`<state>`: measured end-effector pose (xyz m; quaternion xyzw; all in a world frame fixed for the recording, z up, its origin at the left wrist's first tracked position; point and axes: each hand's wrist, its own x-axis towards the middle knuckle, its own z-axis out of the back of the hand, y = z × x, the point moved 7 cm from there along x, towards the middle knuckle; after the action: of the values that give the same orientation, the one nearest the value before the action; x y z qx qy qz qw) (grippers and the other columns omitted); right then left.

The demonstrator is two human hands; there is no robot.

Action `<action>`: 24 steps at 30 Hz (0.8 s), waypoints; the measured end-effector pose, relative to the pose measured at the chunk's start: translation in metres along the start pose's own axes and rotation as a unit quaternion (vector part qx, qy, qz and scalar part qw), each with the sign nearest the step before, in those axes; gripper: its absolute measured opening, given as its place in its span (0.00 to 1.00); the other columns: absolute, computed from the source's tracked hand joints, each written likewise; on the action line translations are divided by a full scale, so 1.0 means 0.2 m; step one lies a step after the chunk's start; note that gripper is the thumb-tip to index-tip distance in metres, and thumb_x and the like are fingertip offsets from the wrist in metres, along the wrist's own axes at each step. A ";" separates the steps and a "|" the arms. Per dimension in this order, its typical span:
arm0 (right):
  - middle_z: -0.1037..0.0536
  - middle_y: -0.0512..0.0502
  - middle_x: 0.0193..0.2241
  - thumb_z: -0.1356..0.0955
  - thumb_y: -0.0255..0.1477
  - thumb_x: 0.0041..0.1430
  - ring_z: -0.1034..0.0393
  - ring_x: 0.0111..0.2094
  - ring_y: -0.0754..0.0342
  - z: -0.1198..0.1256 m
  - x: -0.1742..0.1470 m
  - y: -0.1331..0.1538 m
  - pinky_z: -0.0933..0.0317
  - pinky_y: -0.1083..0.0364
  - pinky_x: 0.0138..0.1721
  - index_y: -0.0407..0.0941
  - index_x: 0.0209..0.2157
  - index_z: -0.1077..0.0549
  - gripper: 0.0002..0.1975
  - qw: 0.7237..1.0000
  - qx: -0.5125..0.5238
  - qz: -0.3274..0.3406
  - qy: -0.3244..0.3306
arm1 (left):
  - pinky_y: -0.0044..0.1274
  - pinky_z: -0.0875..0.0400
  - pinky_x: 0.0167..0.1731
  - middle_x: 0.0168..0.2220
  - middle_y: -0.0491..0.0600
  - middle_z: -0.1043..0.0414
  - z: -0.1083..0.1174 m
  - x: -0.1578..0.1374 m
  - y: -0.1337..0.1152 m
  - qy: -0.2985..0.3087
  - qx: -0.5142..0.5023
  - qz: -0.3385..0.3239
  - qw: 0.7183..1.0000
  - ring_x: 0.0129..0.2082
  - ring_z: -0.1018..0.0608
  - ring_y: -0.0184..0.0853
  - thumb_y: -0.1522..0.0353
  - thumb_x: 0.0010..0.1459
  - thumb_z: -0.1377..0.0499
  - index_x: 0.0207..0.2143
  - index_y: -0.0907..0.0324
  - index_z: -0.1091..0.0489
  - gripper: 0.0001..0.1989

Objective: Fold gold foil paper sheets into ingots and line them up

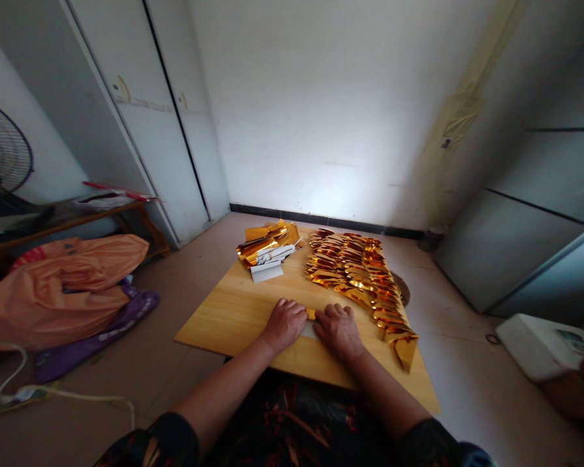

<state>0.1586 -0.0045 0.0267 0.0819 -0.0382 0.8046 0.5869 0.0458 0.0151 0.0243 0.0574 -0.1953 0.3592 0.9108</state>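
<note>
Between my two hands lies a small sheet of gold foil paper [311, 314], with a pale side showing nearer to me. My left hand [286, 322] has its fingers curled down on the paper's left end. Opposite it, my right hand [339, 327] is closed over the right end. My fingers cover most of the sheet, so its full shape is hidden. Folded gold foil pieces [355, 266] stand in several packed rows to the right. At the back left of the board sits a loose pile of gold foil sheets [267, 241], some with white backs up.
The wooden board [233, 314] carries all the paper. On the floor to the left are an orange plastic bag [68, 279], a purple bag [97, 331] and a white cord [87, 393]. A white box [540, 344] and a grey refrigerator [530, 214] stand right.
</note>
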 end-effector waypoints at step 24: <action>0.25 0.45 0.42 0.34 0.32 0.62 0.36 0.44 0.49 -0.02 -0.08 -0.07 0.48 0.51 0.44 0.49 0.41 0.25 0.08 0.989 0.115 0.092 -0.022 | 0.31 0.37 0.44 0.41 0.52 0.28 0.01 0.06 0.03 0.103 -0.020 0.007 0.994 0.44 0.30 0.41 0.66 0.54 0.40 0.37 0.59 0.27 0.09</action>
<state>0.1772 -0.0154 0.0203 0.1623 0.0342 0.8525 0.4958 0.0483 0.0266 0.0300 0.0001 -0.1077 0.3651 0.9247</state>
